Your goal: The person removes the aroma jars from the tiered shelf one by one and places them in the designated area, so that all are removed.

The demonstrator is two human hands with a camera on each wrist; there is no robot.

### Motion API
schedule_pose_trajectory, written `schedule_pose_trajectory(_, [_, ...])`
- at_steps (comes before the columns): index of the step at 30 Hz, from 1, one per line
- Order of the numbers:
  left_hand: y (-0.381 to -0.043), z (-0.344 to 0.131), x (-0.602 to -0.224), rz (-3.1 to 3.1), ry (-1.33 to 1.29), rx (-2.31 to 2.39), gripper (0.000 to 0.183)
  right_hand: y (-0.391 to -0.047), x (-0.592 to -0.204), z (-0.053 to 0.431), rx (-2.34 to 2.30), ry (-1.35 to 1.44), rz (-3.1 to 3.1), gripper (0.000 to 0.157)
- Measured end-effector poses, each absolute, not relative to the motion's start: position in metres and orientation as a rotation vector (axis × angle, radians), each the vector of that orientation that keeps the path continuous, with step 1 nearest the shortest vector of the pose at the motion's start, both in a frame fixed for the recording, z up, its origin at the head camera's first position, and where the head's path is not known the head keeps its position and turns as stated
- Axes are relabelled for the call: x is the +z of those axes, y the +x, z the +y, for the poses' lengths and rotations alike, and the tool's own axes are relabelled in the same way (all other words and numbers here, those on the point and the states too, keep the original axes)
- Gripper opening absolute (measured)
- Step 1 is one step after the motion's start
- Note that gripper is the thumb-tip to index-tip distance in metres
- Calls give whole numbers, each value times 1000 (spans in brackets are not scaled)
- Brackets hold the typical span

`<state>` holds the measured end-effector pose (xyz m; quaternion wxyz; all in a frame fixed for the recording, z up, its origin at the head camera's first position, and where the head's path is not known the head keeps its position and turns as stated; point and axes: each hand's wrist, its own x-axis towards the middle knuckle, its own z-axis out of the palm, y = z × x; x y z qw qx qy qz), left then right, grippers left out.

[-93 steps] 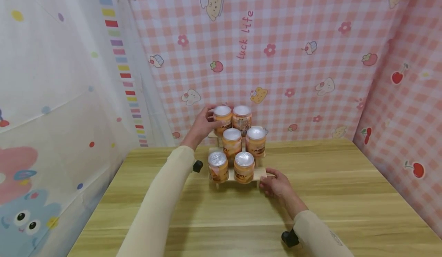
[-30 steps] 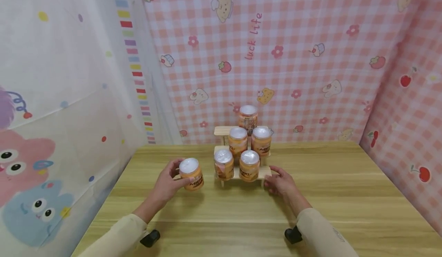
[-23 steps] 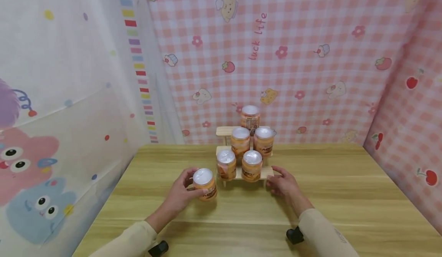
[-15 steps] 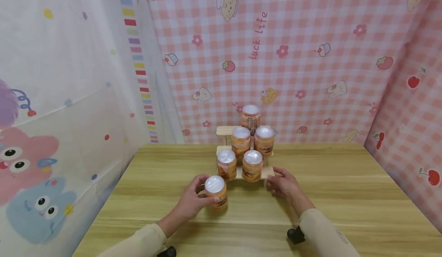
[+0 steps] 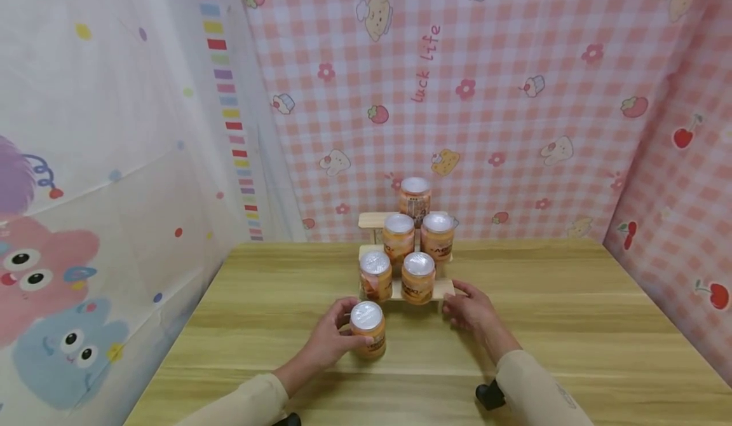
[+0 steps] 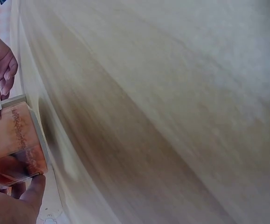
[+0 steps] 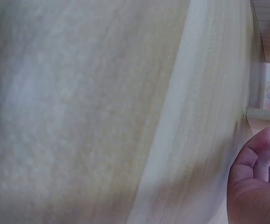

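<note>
My left hand (image 5: pixel 328 340) holds an orange can (image 5: pixel 370 343) with a silver lid, thumb on the near side and fingers behind. The can is upright, in front of the stepped wooden stand (image 5: pixel 372 220); whether it touches the table cannot be told. In the left wrist view, the can (image 6: pixel 13 144) shows at the left edge. My right hand (image 5: pixel 474 311) grips the right end of the stand's bottom shelf. In the right wrist view, that hand (image 7: pixel 256 177) has curled fingers beside the stand. Two cans stand on the bottom shelf, two on the middle, one on the top right.
The wood-grain table (image 5: pixel 543 324) extends around the stand. Behind it hangs a pink checked cloth (image 5: pixel 503 121), and a white patterned cloth (image 5: pixel 114 235) hangs at the left. The stand's top shelf has bare board on its left.
My left hand took the can off the top left of the stand, brought it down to the left, then moved it right and nearer. My right hand has stayed at the shelf end.
</note>
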<state>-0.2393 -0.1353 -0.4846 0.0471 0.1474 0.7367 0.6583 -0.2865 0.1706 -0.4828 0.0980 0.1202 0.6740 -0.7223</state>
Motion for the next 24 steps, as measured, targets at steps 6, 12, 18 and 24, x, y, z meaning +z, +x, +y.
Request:
schedule_pose_trajectory(6, [-241,-130,-489,2222,483,2011,66,-284,-484,169,-2166,375,1998,61])
schedule_pose_trajectory(12, [-243,-129,-489,2223,475,1984,66,-282,-485,168,-2185,375,2000,62])
schedule_pose_trajectory(18, [-245,-129,-488,2219,500,1958,66,-282,-486,169,-2196,369,1999,62])
schedule_pose_trajectory(24, [-244,-135,-488,2237,486,1959,67,-283,-487,169,-2198,378,1990,63])
